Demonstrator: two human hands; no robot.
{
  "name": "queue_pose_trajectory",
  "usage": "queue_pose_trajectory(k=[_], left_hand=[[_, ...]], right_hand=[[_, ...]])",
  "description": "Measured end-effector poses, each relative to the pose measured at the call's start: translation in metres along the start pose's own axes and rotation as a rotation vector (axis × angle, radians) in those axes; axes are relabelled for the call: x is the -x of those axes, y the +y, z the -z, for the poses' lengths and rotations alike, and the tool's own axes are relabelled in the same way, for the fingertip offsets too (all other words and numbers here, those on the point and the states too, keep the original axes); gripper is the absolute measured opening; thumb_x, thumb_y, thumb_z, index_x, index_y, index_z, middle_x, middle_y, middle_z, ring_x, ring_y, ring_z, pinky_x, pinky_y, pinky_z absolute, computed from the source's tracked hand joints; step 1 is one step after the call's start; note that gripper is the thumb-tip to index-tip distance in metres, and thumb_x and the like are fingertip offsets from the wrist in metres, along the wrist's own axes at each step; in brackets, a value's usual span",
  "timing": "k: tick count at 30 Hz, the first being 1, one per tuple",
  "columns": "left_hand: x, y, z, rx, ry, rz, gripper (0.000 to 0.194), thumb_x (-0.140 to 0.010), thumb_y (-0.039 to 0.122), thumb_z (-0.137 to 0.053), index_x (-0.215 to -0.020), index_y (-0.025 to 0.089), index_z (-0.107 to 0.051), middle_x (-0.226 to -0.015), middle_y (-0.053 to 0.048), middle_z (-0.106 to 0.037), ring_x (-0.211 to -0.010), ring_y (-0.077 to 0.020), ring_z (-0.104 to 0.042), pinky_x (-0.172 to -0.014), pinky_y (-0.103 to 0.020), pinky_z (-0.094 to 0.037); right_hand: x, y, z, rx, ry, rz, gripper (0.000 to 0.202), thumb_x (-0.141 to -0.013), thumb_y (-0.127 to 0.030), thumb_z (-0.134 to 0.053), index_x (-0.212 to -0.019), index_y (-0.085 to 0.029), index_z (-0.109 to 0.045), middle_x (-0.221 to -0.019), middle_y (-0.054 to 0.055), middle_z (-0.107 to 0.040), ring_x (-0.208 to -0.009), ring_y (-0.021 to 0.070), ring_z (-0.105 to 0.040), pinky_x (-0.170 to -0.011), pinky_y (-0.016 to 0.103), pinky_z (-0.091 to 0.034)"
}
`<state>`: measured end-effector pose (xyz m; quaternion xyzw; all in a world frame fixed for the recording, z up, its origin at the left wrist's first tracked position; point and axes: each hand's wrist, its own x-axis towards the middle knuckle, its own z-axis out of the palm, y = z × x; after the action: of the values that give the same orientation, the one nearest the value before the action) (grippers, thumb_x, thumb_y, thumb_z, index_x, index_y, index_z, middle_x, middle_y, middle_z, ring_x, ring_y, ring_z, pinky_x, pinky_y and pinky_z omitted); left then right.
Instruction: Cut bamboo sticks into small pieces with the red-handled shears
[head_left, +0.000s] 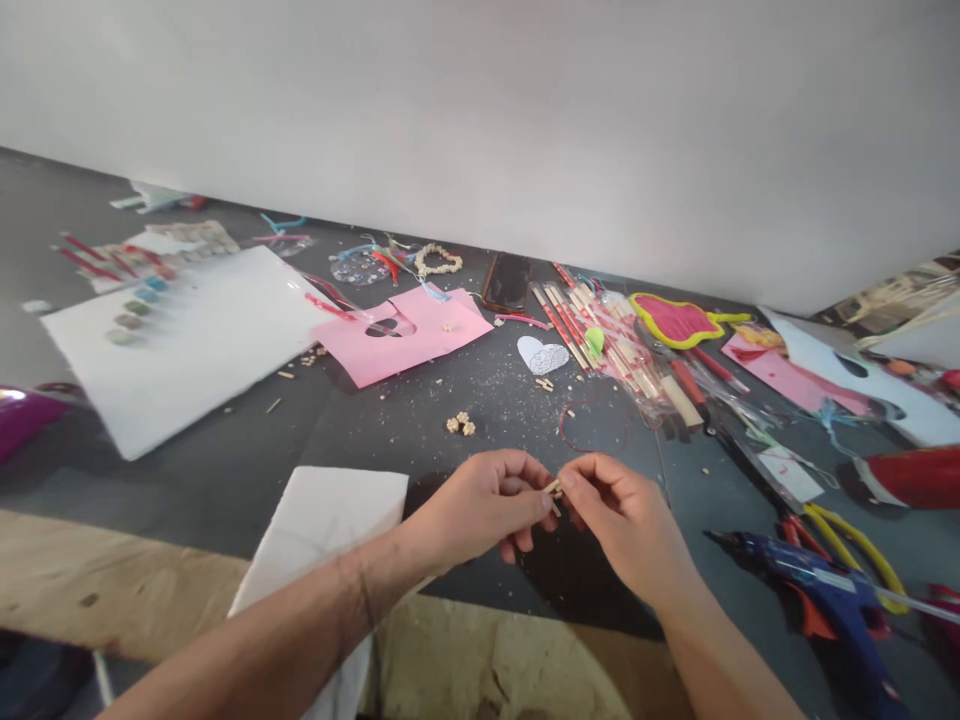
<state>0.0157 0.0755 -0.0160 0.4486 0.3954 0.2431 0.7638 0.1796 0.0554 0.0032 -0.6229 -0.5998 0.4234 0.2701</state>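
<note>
Near the table's front edge, my left hand [502, 505] pinches a small piece made of short wooden sticks [553, 490] between thumb and fingers. My right hand [619, 510] meets it there, its thumb and fingertips closed on the same piece. Fingers partly cover the sticks, so their full shape is hidden. Just beyond my hands lies a little cluster of pale wooden pieces [460, 424]. A white paper heart [541, 355] with a patterned part lies farther back, with a few short stick bits [544, 384] below it. A thin red cord loop [592, 430] rests beyond my right hand.
A blue glue gun [817, 580], yellow-handled scissors [862, 550] and a red can [915, 478] crowd the right. Wrapped sticks [600, 330] and a phone [507, 282] lie at the back. Pink paper [405, 335], a white sheet [187, 340] and a white foam block [330, 510] occupy the left.
</note>
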Motion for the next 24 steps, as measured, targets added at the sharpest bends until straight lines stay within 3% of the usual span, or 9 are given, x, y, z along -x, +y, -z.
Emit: queue_pose_trajectory(k=[6, 10, 14, 24], left_hand=[[0.0, 0.0008, -0.0029, -0.1, 0.071, -0.015, 0.018, -0.078, 0.033, -0.054, -0.074, 0.015, -0.053, -0.066, -0.001, -0.063, -0.041, -0.0052, -0.048, -0.033, -0.014, -0.036], [0.0008, 0.0016, -0.0032, -0.172, 0.098, 0.001, 0.021, -0.079, 0.033, -0.052, -0.068, 0.016, -0.053, -0.049, 0.005, -0.055, -0.032, -0.003, -0.038, -0.03, -0.013, -0.027], [0.0027, 0.0045, -0.0042, -0.198, 0.122, 0.005, 0.023, -0.079, 0.035, -0.052, -0.066, 0.016, -0.053, -0.043, 0.007, -0.05, -0.032, -0.0039, -0.037, -0.032, -0.014, -0.026], [0.0017, 0.0014, -0.0057, -0.198, 0.146, -0.054, 0.022, -0.078, 0.033, -0.053, -0.064, 0.016, -0.05, -0.056, 0.003, -0.06, -0.038, -0.004, -0.039, -0.037, -0.016, -0.027]], right_hand=[[0.0002, -0.001, -0.0034, -0.006, 0.009, 0.008, 0.025, -0.082, -0.04, -0.05, -0.071, -0.019, -0.058, -0.053, -0.004, -0.05, -0.049, 0.0088, -0.044, -0.044, 0.019, -0.035], [0.0001, -0.0013, -0.005, -0.007, 0.019, 0.006, 0.024, -0.083, -0.039, -0.05, -0.072, -0.019, -0.058, -0.053, -0.004, -0.05, -0.049, 0.0086, -0.044, -0.044, 0.018, -0.035], [-0.0003, -0.0006, -0.0056, 0.002, 0.026, 0.022, 0.024, -0.082, -0.039, -0.049, -0.071, -0.02, -0.057, -0.052, -0.004, -0.05, -0.048, 0.0086, -0.044, -0.042, 0.018, -0.035], [-0.0004, 0.0016, -0.0082, -0.018, 0.025, 0.015, 0.024, -0.084, -0.039, -0.048, -0.072, -0.02, -0.056, -0.056, -0.004, -0.054, -0.051, 0.009, -0.047, -0.047, 0.019, -0.036]])
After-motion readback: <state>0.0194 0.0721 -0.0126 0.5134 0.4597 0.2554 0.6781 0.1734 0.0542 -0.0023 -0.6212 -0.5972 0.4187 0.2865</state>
